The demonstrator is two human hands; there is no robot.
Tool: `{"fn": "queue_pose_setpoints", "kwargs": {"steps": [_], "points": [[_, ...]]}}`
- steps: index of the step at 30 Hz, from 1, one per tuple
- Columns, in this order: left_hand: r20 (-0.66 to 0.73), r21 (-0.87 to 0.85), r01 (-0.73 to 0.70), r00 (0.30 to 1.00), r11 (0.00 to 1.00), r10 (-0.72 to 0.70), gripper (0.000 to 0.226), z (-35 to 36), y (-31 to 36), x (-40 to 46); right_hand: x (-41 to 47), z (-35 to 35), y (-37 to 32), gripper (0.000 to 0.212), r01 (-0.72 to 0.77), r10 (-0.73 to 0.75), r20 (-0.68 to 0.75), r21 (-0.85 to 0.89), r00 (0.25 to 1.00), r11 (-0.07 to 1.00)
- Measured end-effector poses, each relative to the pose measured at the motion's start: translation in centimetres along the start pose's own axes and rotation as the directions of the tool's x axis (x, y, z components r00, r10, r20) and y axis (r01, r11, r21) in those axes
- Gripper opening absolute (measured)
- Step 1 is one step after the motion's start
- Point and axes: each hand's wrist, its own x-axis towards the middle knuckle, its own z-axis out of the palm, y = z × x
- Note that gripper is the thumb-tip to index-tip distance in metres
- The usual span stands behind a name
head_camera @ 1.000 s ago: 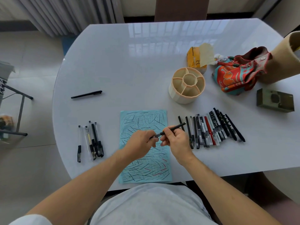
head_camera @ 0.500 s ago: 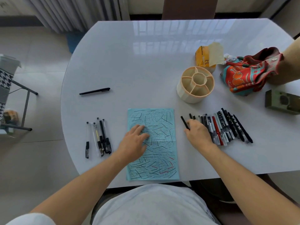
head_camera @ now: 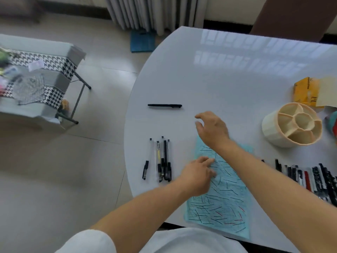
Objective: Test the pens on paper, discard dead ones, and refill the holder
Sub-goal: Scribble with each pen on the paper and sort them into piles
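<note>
The black capped pen [head_camera: 164, 105] lies alone on the tabletop [head_camera: 228, 79], upper centre of frame — light, stiff, smooth-barrelled; take it mid-barrel. Right hand [head_camera: 212, 127] hovers nearby, grip apart, empty. Left hand [head_camera: 197, 175] rests flat on the scribbled paper [head_camera: 221, 203].

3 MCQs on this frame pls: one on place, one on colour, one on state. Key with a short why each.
1. Where does the lone black pen lie?
A. in the holder
B. on the table beyond the right hand
C. on the paper

2. What colour is the scribbled paper?
A. yellow
B. white
C. light blue

3. What is in the pen holder?
A. nothing visible
B. a full load of pens
C. one red pen

Key: 1 B, it lies alone on the white table, past the fingers of the right hand. 2 C, the sheet under the left hand is light blue. 3 A, all visible compartments show bare.
</note>
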Motion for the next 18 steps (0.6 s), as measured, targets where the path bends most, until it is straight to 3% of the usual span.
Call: {"fn": "queue_pose_setpoints", "kwargs": {"steps": [4, 8, 12, 15, 18], "points": [[-0.023, 0.031, -0.071, 0.997, 0.997, 0.072, 0.048, -0.2, -0.6, -0.1, 6.7, 3.1, -5.2, 0.035, 0.086, -0.076, 0.100, -0.092, 0.992, 0.992], [-0.056, 0.041, -0.093, 0.994, 0.995, 0.095, 0.045, -0.2, -1.0, -0.3, 10.1, 6.1, -7.8, 0.039, 0.199, -0.141, 0.190, -0.337, 0.972, 0.920], [-0.057, 0.067, -0.097, 0.993, 0.993, 0.101, 0.044, 0.2, -1.2, -0.3, 10.7, 7.3, -8.2, 0.032, 0.235, -0.129, 0.255, -0.449, 0.958, 0.862], [-0.036, 0.087, -0.096, 0.994, 0.992, 0.099, 0.046, 0.2, -1.2, -0.4, 9.5, 6.3, -7.2, 0.025, 0.121, -0.047, 0.229, -0.319, 0.972, 0.940], [-0.016, 0.116, -0.087, 0.996, 0.989, 0.090, 0.047, 0.1, -1.1, -0.5, 6.1, 3.4, -4.5, 0.019, -0.133, 0.125, 0.106, 0.064, 0.986, 0.989]]}}
